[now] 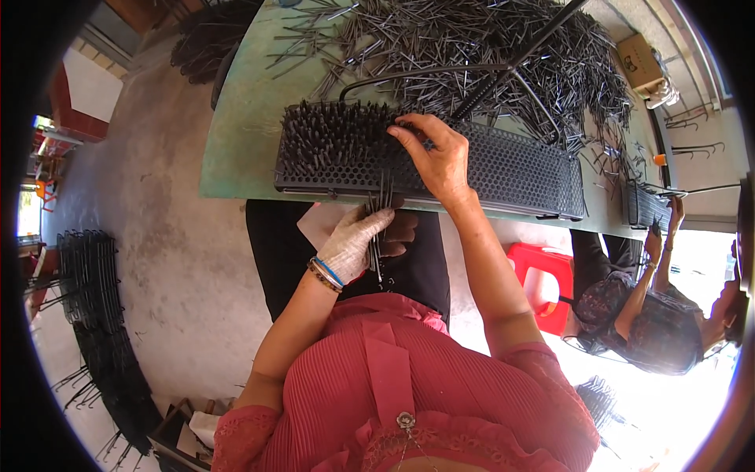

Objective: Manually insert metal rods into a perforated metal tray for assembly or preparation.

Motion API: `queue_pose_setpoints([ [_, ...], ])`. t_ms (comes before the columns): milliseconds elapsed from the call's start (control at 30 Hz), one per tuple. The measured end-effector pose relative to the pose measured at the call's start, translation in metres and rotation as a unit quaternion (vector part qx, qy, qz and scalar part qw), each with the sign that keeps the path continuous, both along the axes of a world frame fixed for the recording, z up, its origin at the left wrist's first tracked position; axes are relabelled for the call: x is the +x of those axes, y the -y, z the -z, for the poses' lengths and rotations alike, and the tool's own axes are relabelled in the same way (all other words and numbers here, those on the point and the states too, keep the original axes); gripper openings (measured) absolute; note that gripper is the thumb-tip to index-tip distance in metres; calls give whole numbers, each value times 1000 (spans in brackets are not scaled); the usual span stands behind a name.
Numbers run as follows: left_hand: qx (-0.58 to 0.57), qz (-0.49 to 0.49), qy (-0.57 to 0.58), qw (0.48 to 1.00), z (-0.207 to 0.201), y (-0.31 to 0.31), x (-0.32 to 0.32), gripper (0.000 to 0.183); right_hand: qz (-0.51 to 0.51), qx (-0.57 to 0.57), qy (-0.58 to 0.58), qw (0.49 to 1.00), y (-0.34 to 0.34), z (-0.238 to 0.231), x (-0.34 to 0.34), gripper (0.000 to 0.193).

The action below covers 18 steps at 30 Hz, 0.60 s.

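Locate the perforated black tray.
Head view, upper middle: the tray lies along the near edge of the green table, on the person's side of the rod heap, right hand over its middle.

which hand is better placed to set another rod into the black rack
Probably the right hand: it is bare and over the rack, beside the standing rods. The gloved left hand is nearer the body, short of the rack, holding a bunch of rods.

Workshop: green worktable heaped with black rods, concrete floor, co-worker.
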<state>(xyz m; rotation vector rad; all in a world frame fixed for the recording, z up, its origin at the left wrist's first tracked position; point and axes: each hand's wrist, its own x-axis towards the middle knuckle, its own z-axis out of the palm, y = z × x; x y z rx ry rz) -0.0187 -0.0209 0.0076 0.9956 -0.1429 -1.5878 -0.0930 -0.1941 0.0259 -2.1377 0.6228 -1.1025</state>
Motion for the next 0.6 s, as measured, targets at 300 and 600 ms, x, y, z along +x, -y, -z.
queue_pose_setpoints([
  [300,5,-7,-5,1000,2,-1,3,32,-33,-63,-24,997,4,-2,-1,18],
  [600,12,-12,-6,1000,-1,0,2,29,-50,-46,-2,998,11,3,0,18],
])
